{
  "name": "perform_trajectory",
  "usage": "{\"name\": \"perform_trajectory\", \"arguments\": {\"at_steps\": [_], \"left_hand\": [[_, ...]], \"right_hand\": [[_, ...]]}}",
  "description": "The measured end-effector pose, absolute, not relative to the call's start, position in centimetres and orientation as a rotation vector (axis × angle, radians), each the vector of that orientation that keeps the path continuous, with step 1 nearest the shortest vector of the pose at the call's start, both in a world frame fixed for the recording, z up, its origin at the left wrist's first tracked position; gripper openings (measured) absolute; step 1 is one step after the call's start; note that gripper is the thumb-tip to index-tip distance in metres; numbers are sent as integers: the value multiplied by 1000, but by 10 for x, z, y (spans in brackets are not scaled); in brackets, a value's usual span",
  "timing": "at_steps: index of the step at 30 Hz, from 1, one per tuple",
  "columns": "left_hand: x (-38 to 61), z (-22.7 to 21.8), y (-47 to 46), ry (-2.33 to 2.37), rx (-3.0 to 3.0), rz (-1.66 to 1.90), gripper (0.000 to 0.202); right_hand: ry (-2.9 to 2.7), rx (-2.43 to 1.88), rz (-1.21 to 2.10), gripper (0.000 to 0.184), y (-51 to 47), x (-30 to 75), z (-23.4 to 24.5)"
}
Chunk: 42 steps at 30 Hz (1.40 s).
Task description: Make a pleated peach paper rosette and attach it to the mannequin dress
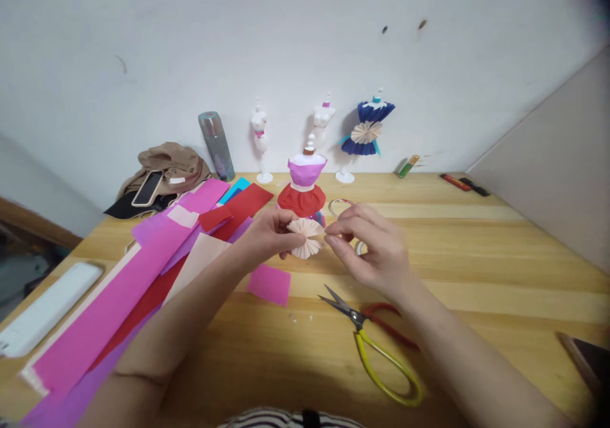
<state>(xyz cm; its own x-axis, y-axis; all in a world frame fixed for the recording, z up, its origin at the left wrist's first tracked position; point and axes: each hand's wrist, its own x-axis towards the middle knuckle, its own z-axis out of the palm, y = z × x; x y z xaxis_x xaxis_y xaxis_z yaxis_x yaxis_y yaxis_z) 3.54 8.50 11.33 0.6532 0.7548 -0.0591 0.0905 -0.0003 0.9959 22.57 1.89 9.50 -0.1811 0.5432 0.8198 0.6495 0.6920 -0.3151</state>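
Above the table, my left hand [276,234] pinches a pale peach pleated paper fan [307,230], spread into a near-round rosette with a gap on its right side. The fingertips of my right hand [366,240] are drawn together at that gap, close to the fan's right edge; whether they grip anything is too small to tell. Just behind the fan stands a small dress-form mannequin [305,174] in a purple top and red skirt. Scissors [355,317] with one red and one yellow handle lie partly open below my right hand. A magenta paper piece [270,284] rests nearby.
Coloured paper strips [128,288] pile up at left beside a white oblong device [50,307]. A flask [216,145], a phone [147,188] on cloth, two white mannequins [260,139] and a blue-dressed mannequin [369,129] line the wall. A green glue tube [408,166] lies right of them.
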Motion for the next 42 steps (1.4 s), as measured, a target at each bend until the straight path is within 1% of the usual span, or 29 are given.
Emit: {"name": "perform_trajectory", "arguments": {"at_steps": [3,6,8,10,13,18,20,23,24,26,30,32,36,42], "left_hand": [[36,110,85,751,1595,620,12],[39,102,86,711,1679,677,13],[40,98,86,689,1727,698,13],[41,96,86,692,1766,695,13],[41,98,85,758,1777,702,13],[42,102,83,839,1667,737,16],[42,104,83,817,1614,781,25],[39,109,82,759,1588,803,50],[38,112,82,738,1597,768,55],[34,115,82,702,1617,671,51],[32,116,81,684,1653,612,25],[33,115,78,680,1674,624,18],[35,115,72,712,1689,626,19],[32,119,65,705,1761,651,24]], "right_hand": [[-1738,-1083,72,2,20,225,95],[-1664,-1158,450,16,24,220,88],[-1639,-1180,599,18,26,216,82],[-1628,-1208,641,17,27,213,79],[-1582,-1218,646,21,28,211,80],[-1444,-1097,709,20,29,209,84],[-1396,-1063,745,19,28,208,84],[-1357,-1043,746,19,27,207,85],[-1353,-1040,733,19,26,207,86],[-1338,-1026,717,21,25,208,89],[-1286,-1008,778,28,21,209,97],[-1299,-1007,819,28,20,209,100],[-1348,-1015,849,22,19,206,100],[-1341,-1012,1011,24,15,207,103]]}}
